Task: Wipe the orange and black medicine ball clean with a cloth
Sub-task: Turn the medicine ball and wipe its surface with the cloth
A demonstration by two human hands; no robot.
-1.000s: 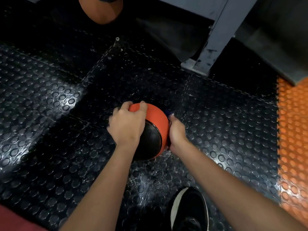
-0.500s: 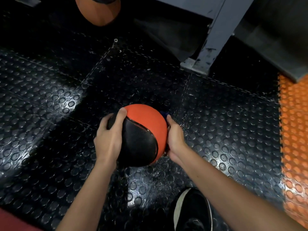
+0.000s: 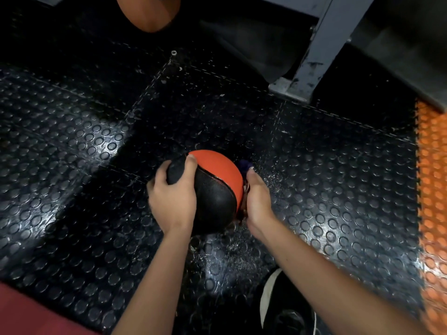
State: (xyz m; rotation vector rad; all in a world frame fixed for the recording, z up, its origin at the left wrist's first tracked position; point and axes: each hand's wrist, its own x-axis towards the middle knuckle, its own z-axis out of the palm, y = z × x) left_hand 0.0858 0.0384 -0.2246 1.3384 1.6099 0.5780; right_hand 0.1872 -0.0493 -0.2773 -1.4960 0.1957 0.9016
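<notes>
Currently the wiping step is in hand. The ball sits low over the studded black floor, held between both hands; whether it rests on the floor or is lifted just clear cannot be told. The left hand grips the ball's left side, thumb hooked over the top near the seam between orange and black, fingers curled round the black panel. The right hand is pressed against the ball's right side with the cloth caught between palm and ball; only a dark blue tuft shows above the thumb, so how much cloth is bunched there cannot be seen. The fingers on that side are hidden.

Judgement: the right flank is under the cloth, while the top orange panel and near black panel lie uncovered. The next move calls for the left hand to turn the ball and the right to drag the cloth across a fresh panel, keeping firm pressure.

A black shoe stands just below.
</notes>
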